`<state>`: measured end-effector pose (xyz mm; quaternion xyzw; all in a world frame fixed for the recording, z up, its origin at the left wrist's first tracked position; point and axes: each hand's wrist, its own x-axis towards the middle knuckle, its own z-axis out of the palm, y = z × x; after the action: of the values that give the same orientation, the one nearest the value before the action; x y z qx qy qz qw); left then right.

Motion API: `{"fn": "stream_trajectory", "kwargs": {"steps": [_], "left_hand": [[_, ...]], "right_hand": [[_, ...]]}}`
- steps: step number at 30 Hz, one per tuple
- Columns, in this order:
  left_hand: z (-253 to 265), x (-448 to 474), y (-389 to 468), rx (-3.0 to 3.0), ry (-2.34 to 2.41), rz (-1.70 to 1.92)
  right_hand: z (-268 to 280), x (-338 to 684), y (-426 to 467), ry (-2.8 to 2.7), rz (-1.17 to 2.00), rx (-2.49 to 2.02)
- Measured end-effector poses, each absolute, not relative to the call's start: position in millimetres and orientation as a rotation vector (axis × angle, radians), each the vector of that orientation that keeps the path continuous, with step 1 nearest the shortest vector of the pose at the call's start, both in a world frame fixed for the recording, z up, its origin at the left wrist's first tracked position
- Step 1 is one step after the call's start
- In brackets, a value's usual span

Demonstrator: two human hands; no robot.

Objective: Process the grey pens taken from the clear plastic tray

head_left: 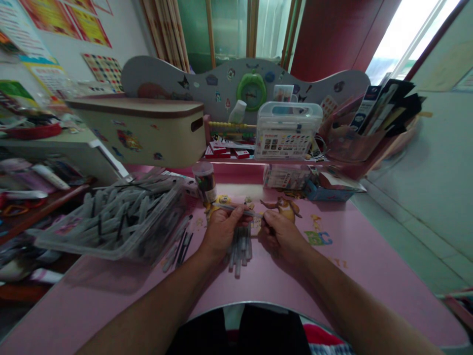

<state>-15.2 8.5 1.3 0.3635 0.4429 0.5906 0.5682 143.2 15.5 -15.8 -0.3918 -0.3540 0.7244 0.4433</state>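
Note:
My left hand (221, 231) is closed around a slim translucent pen (247, 212), held roughly level above the pink desk. The fingers of my right hand (280, 231) are pinched at the pen's right end; what exactly they grip there is hidden. Below and between my hands lies a small pile of grey translucent pen barrels (242, 249). Left of my left forearm rest several black and grey pens (182, 249). Farther left, a clear plastic bin (111, 252) holds many similar grey pieces, with some black ones among them.
A lidded cream box (148, 135), a clear carry case (288, 130) and a pink holder (354, 145) stand on the desk's back shelf. Below are a dark-filled jar (204, 182) and a blue box (328, 192). Stickers mark the pink desktop (332, 276).

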Motion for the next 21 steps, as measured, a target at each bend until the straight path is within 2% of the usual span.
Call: {"fn": "stream_trajectory", "kwargs": {"steps": [7, 13, 18, 21], "left_hand": [[1.9, -18.7, 9.5, 0.880, 1.126, 1.469], [0.9, -16.9, 5.8, 0.924, 1.088, 1.428], [7.6, -31.3, 22.6, 0.594, 0.853, 1.759], [11.9, -42.2, 33.0, 0.343, 0.808, 1.829]], "right_hand": [[-8.1, 150.3, 15.0, -0.777, 2.004, -0.772], [-10.2, 150.1, 13.5, -0.952, 2.024, -0.899], [-9.7, 149.9, 14.2, -0.888, 2.043, -0.874], [-10.3, 152.2, 19.6, -0.726, 1.904, -0.988]]}}
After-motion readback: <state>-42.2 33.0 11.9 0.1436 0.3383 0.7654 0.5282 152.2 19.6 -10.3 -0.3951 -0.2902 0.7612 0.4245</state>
